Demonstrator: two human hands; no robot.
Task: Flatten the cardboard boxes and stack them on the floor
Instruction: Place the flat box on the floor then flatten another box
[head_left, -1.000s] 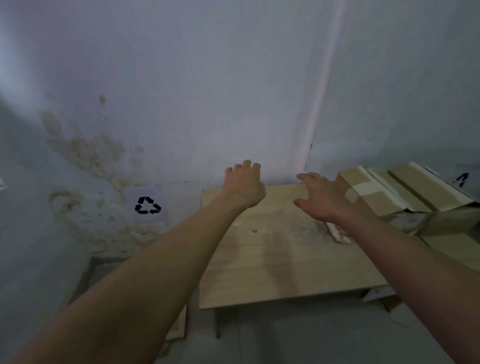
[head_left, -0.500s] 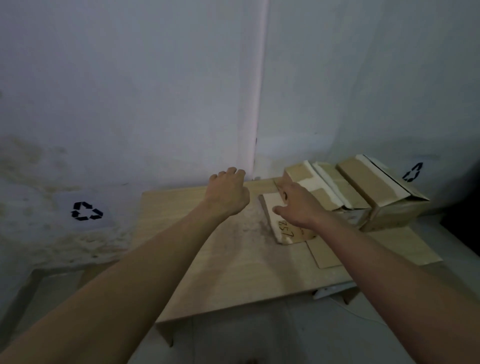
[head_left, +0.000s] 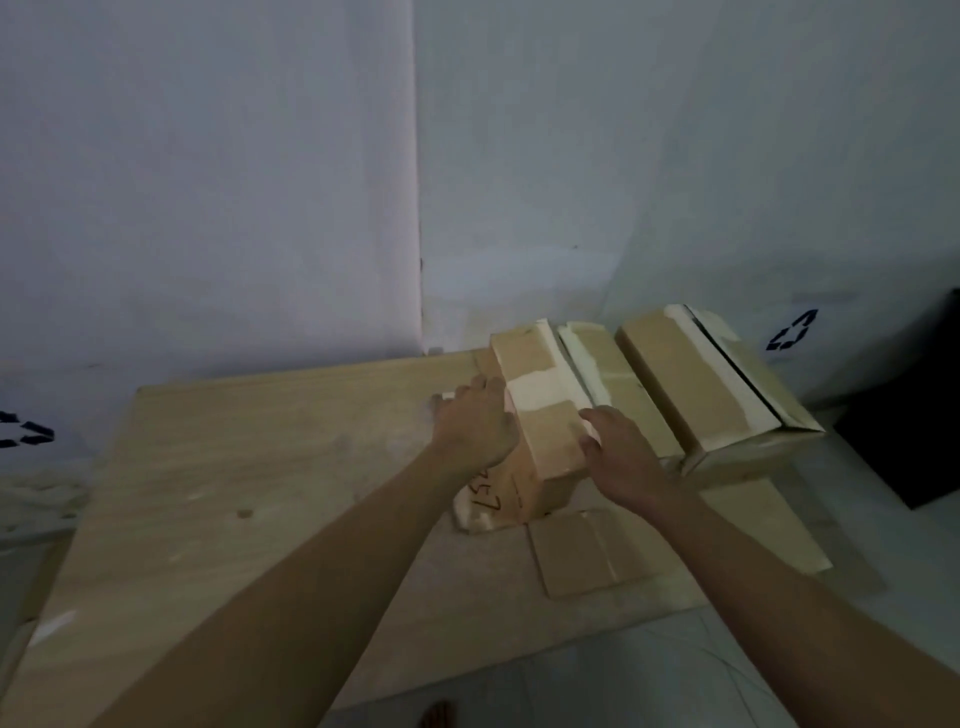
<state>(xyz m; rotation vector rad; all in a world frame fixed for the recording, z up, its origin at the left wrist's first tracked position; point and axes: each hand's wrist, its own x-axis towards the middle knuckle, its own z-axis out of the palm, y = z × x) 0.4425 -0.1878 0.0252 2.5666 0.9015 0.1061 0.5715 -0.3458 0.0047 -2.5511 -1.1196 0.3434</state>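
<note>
Three taped brown cardboard boxes stand side by side at the back right of a low wooden table (head_left: 218, 499). The nearest box (head_left: 540, 410) has black writing on its left side. My left hand (head_left: 475, 428) presses flat against that left side. My right hand (head_left: 621, 454) rests on the box's right top edge, fingers spread, so both hands clasp the box between them. The middle box (head_left: 610, 379) and the right box (head_left: 717, 395) stay untouched. A flat piece of cardboard (head_left: 587, 558) lies on the table under the boxes, in front of them.
White walls meet in a corner behind the table. Recycling symbols mark the wall at the far left (head_left: 26, 434) and at the right (head_left: 792, 338). A dark object (head_left: 914, 415) stands at the right edge. Light floor (head_left: 597, 686) shows below the table's front edge.
The view has swung right, bringing the boxes toward the centre. Both hands moved from hovering over the table onto the nearest box, left hand on its side, right hand on its top.
</note>
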